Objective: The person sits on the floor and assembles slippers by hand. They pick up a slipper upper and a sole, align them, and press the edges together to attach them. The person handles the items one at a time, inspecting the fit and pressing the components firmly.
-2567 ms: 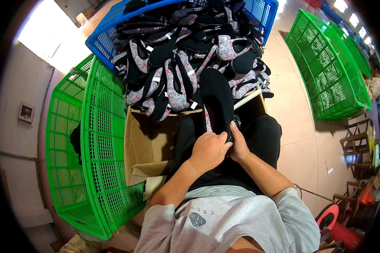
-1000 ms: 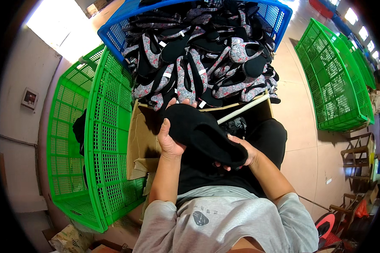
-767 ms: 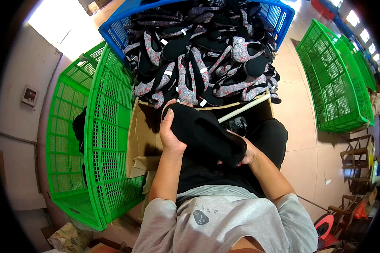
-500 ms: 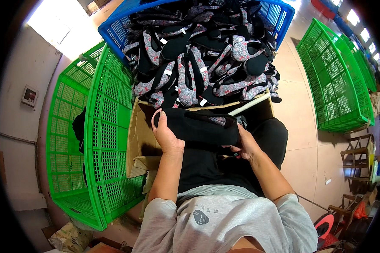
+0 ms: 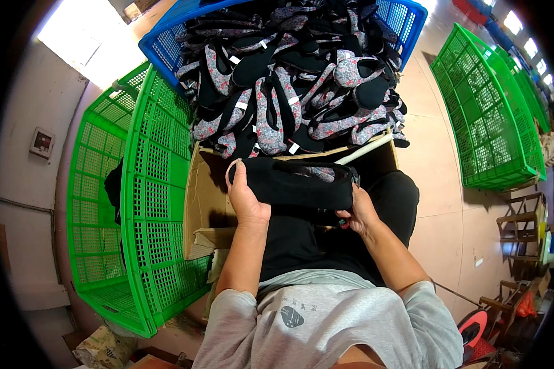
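Observation:
A black cloth shoe (image 5: 301, 192) lies sideways between my two hands, above my lap. Its opening faces away from me and shows a patterned grey and red lining. My left hand (image 5: 247, 200) grips the left end, thumb on top. At the right end, my right hand (image 5: 364, 212) is closed on the shoe, with some fingers hidden beneath it. A small reddish bit shows under the right fingers; I cannot make out what it is. Just beyond the shoe, many floral and black shoes (image 5: 271, 117) with white tags are heaped up.
An open cardboard box (image 5: 197, 197) stands before my knees, a white rod (image 5: 366, 149) across its far right corner. A blue crate (image 5: 160, 52) holds the heap. Green crates stand at left (image 5: 166, 203) and right (image 5: 492, 117). Wooden stools (image 5: 523, 221) are at far right.
The shoe and both hands have shifted slightly to the right. More of the patterned lining shows at the opening. Both hands keep their hold.

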`<act>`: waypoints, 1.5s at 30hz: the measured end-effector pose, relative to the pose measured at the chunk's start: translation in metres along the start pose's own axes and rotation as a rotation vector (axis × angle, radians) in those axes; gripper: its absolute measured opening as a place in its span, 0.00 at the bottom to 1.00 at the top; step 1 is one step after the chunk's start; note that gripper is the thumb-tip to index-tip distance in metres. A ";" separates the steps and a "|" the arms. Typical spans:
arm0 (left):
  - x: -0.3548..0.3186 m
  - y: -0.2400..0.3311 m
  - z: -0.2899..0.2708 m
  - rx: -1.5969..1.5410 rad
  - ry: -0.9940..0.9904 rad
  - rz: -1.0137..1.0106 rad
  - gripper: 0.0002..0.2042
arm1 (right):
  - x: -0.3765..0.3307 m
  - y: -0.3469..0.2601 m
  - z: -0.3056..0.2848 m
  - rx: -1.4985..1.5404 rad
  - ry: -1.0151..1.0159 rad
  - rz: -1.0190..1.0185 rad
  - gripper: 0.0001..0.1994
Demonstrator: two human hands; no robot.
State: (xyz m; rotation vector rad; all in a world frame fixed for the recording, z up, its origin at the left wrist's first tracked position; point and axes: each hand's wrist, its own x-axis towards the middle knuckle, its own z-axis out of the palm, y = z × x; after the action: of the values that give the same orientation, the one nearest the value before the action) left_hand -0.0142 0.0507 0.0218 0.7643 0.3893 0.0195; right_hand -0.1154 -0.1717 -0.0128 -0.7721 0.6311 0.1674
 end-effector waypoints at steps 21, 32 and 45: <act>-0.001 0.061 -0.024 0.587 -0.396 -0.265 0.16 | -0.001 -0.011 -0.014 -0.005 0.019 -0.022 0.15; 0.019 0.196 -0.036 0.155 -0.116 0.814 0.32 | 0.001 -0.006 -0.003 -0.023 0.085 -0.079 0.13; 0.043 0.080 -0.048 0.487 -0.215 -0.042 0.13 | 0.000 -0.002 0.003 -0.079 0.079 -0.017 0.10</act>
State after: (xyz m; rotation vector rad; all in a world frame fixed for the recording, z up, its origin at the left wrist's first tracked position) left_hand 0.0185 0.1478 0.0306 1.2256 0.2047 -0.2023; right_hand -0.1132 -0.1716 -0.0099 -0.8636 0.6963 0.1476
